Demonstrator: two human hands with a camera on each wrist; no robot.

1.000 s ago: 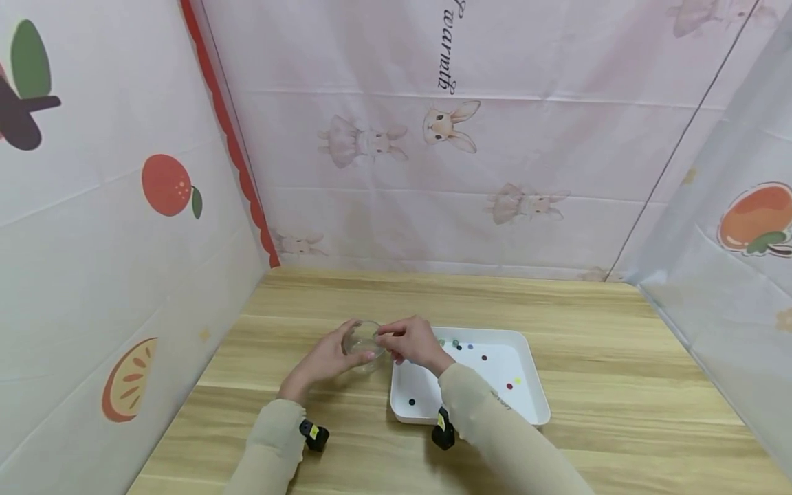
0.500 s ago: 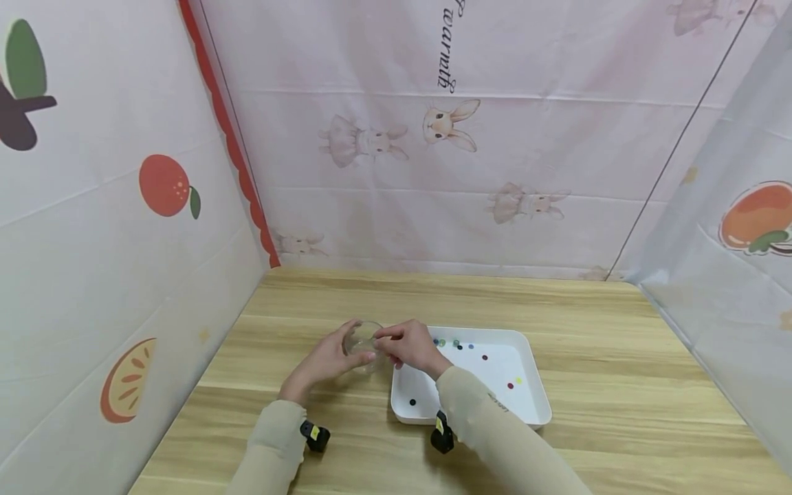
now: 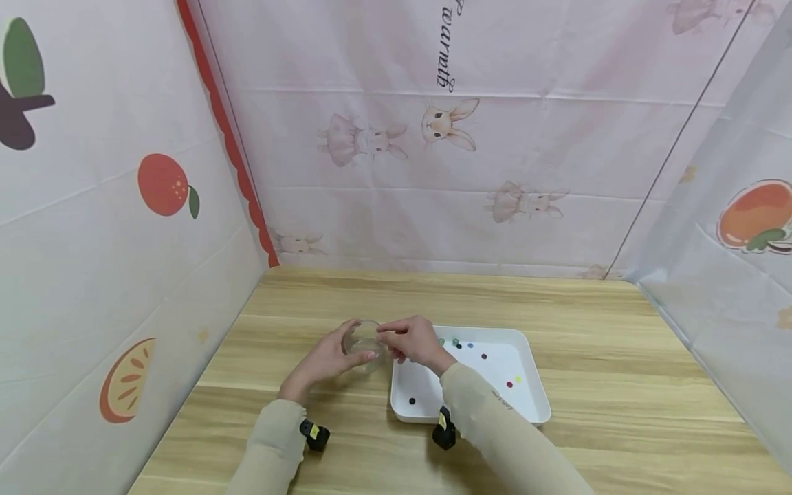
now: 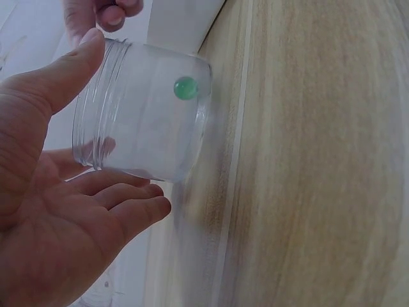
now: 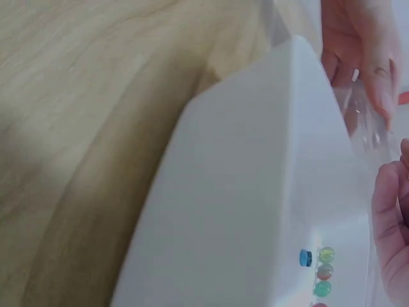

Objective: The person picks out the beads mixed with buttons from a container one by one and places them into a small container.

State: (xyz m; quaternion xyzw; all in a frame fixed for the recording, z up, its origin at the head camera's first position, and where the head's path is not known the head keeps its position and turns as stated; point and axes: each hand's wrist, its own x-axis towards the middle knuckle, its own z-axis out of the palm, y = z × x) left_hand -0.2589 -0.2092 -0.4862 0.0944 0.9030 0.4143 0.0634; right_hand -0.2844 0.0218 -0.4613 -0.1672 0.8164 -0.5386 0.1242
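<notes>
My left hand (image 3: 324,359) grips a clear jar (image 4: 150,115) with a threaded rim, thumb at the rim and fingers along the far side. Through its wall a green marble (image 4: 186,88) shows near the base. My right hand (image 3: 416,342) is at the jar's mouth, its thumb and fingers bent together by the rim. I cannot tell whether they pinch anything. Below and behind that hand lies a white tray (image 3: 489,395) with small scattered pieces, among them a black one (image 3: 412,401), a dark red one (image 3: 509,384) and a yellow one (image 3: 518,379).
The wooden tabletop (image 3: 619,385) surrounds the tray and jar. Inside the tray, a blue piece (image 5: 305,258) lies beside several glass marbles (image 5: 324,272). Printed cloth walls (image 3: 396,227) close off the back and both sides.
My right hand shifts slightly left over the jar's mouth, then back right to the rim. My left hand and the jar stay in place.
</notes>
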